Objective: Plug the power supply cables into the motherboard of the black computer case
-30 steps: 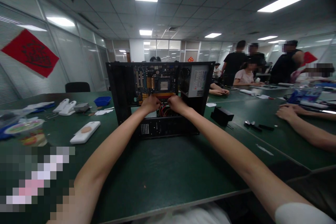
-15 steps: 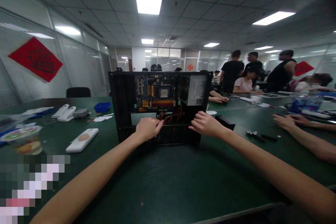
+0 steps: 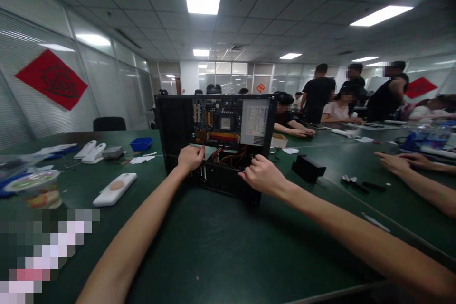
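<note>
A black computer case [image 3: 174, 128] stands upright on the green table, its open side facing me. Inside it are a motherboard [image 3: 213, 122], a silver power supply [image 3: 255, 123] at the upper right and a bundle of red and dark cables [image 3: 231, 157]. My left hand [image 3: 191, 157] is closed over the case's lower frame bar, left of the cables. Farther right on the same bar, my right hand [image 3: 261, 174] grips with curled fingers. The fingertips of both hands are partly hidden behind the bar.
A white phone-like device [image 3: 116, 190], a lidded cup [image 3: 35, 190] and a blue tray [image 3: 141, 144] lie to the left. Right of the case are a black box-shaped part [image 3: 308, 169] and small black pieces [image 3: 363, 185]. Another person's hands [image 3: 395, 164] rest at the right.
The case has turned, its right side swinging nearer to me and its power supply now facing more sideways. Both my hands have shifted left with it.
</note>
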Motion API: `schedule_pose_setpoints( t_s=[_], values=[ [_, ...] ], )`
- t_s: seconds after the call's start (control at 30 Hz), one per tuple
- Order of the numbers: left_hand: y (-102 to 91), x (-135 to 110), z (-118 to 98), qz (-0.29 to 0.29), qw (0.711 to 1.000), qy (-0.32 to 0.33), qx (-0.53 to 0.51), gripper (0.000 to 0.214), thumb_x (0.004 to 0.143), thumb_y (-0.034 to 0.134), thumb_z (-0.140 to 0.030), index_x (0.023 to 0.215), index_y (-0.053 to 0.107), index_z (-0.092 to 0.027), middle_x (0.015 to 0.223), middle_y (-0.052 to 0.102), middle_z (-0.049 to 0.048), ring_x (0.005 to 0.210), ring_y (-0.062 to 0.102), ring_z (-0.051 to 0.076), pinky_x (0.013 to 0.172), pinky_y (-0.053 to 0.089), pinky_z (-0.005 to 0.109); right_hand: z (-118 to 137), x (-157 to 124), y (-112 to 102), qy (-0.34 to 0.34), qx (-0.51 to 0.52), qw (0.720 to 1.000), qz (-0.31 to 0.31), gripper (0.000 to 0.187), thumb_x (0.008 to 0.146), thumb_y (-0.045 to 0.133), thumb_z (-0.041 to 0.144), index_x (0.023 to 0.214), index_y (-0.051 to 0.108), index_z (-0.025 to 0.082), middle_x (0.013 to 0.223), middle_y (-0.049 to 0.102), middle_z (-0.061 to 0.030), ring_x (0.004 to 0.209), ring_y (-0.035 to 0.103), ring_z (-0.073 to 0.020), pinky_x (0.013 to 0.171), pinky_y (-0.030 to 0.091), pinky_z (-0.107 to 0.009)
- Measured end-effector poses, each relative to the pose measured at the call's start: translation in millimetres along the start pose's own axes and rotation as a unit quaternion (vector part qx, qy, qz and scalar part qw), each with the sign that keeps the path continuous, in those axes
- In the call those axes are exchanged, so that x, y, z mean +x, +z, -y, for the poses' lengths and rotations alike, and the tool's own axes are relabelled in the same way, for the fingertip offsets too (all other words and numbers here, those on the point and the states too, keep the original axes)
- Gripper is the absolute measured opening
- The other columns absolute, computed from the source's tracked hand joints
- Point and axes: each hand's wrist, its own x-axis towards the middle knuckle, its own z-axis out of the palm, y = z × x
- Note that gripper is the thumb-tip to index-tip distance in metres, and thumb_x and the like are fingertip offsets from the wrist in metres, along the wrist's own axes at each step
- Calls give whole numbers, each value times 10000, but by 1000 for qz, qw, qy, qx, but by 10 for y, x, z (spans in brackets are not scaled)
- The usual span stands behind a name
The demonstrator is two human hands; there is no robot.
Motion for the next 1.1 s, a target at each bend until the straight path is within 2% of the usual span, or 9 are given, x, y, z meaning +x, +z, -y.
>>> schedule_pose_setpoints(
  t_s=[0.23, 0.37, 0.43, 0.5, 0.57, 0.67, 0.73, 0.83, 1.1],
  values=[
    [39, 56, 386, -39, 992, -11, -118, 604, 987, 337, -478, 725, 786, -171, 678, 719, 78, 689, 666, 208, 664, 394, 299, 680, 447, -493, 32, 17, 995, 96, 435, 973, 613, 411, 675, 729, 116, 625, 689, -118, 602, 603, -218, 697, 360, -375],
    [-54, 35, 444, -6, 995, -2, -100, 613, 991, 336, -526, 773, 787, -171, 719, 728, 80, 704, 662, 214, 653, 386, 300, 726, 522, -657, -16, 12, 992, 122, 433, 957, 620, 461, 726, 745, 116, 682, 708, -131, 659, 632, -245, 722, 410, -394],
    [-98, 26, 399, 18, 995, -21, -96, 600, 990, 350, -540, 803, 788, -176, 776, 746, 86, 755, 677, 228, 671, 401, 301, 560, 465, -676, -81, 20, 993, 81, 440, 961, 606, 487, 775, 744, 113, 706, 711, -116, 698, 640, -242, 780, 436, -403],
    [-123, 28, 284, 42, 989, -67, -127, 594, 998, 340, -529, 827, 789, -179, 826, 761, 86, 808, 695, 234, 712, 428, 296, 315, 378, -654, -166, 36, 985, -4, 415, 992, 560, 464, 829, 729, 121, 747, 716, -85, 736, 641, -219, 901, 434, -410],
    [-128, 33, 107, 62, 978, -119, -160, 610, 1011, 302, -522, 851, 793, -197, 872, 772, 74, 860, 707, 237, 752, 446, 296, 75, 302, -593, -247, 47, 963, -101, 346, 1015, 531, 402, 866, 707, 144, 808, 724, -56, 783, 639, -194, 1001, 395, -401],
    [-118, 23, -176, 72, 978, -151, -125, 598, 990, 318, -598, 896, 803, -261, 951, 778, 57, 938, 703, 280, 762, 450, 324, -106, 270, -436, -302, 44, 931, -198, 316, 1009, 533, 399, 842, 679, 173, 808, 699, -24, 829, 618, -185, 963, 391, -374],
    [-115, 3, -297, 55, 982, -153, -96, 548, 957, 378, -637, 913, 802, -291, 953, 777, 52, 943, 699, 301, 738, 440, 332, -82, 308, -312, -297, 58, 920, -251, 369, 1006, 511, 433, 758, 640, 192, 732, 643, -2, 781, 577, -176, 887, 392, -366],
    [-129, -24, -323, 11, 980, -171, -105, 497, 946, 417, -615, 880, 794, -298, 907, 775, 38, 912, 700, 288, 694, 410, 319, 64, 418, -186, -277, 92, 907, -302, 436, 1004, 470, 454, 664, 580, 205, 668, 572, 11, 688, 491, -158, 815, 373, -363],
    [-227, -17, 13, 2, 972, -149, -181, 500, 923, 481, -596, 847, 783, -204, 775, 735, 16, 818, 684, 235, 653, 392, 278, 508, 840, -315, -272, 116, 913, -282, 494, 1018, 475, 480, 649, 625, 188, 627, 573, -4, 665, 495, -164, 766, 386, -364]
  ],
)
